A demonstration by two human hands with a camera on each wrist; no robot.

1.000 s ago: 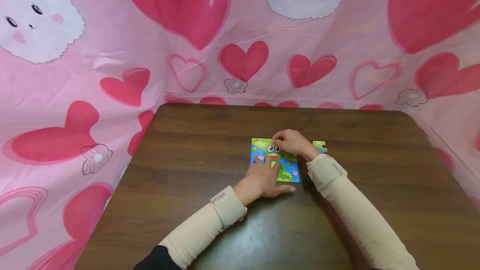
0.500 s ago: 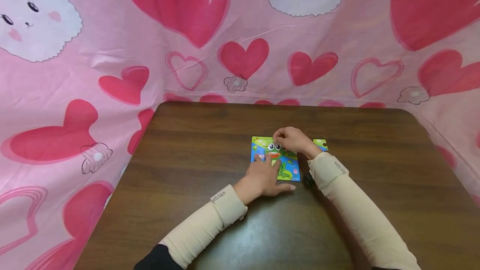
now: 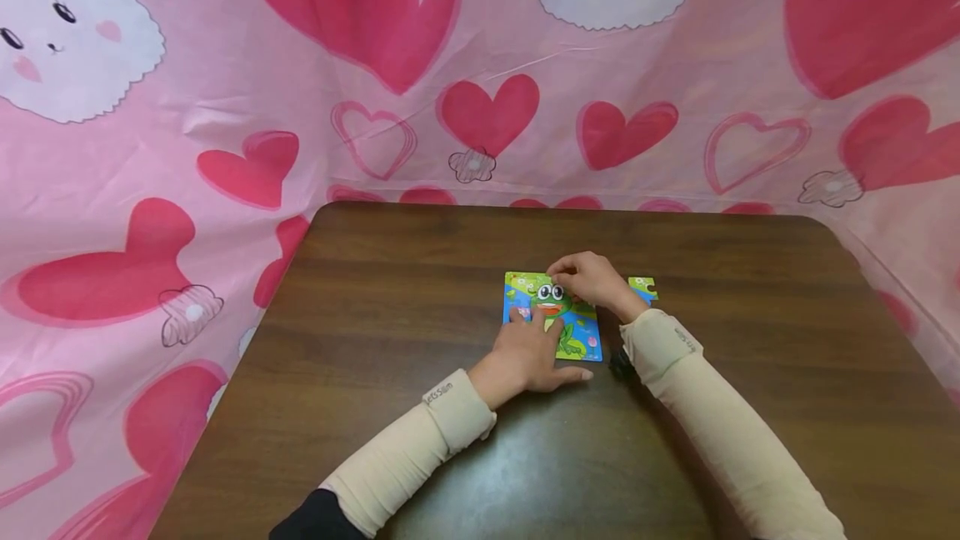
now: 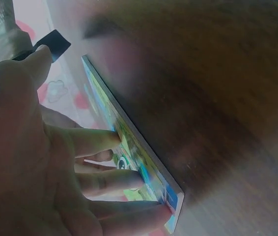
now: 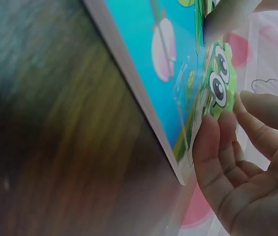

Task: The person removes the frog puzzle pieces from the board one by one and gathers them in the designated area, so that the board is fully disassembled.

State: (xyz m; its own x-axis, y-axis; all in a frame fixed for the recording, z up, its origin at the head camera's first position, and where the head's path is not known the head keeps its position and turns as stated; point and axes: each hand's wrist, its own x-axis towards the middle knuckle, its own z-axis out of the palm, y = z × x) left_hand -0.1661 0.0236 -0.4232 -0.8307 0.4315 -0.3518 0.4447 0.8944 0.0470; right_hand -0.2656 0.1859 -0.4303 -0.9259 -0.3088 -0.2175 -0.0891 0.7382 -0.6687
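A jigsaw puzzle (image 3: 587, 342) with a green frog on blue lies flat on the table. My left hand (image 3: 525, 352) rests on its lower left part, fingers spread and nearly straight, fingertips touching the surface in the left wrist view. My right hand (image 3: 588, 280) is over the upper right part. In the right wrist view its thumb and fingers pinch the edge of a puzzle piece (image 5: 221, 81) with the frog's eyes, which stands up from the board. Part of the puzzle is hidden under both hands.
A loose green and blue puzzle piece (image 3: 642, 285) lies right of the puzzle, partly behind the right wrist. The brown wooden table (image 3: 390, 298) runs back to a pink curtain (image 3: 480, 23) printed with hearts.
Both hands hold nearly the same places on the puzzle. The head view has shifted very slightly.
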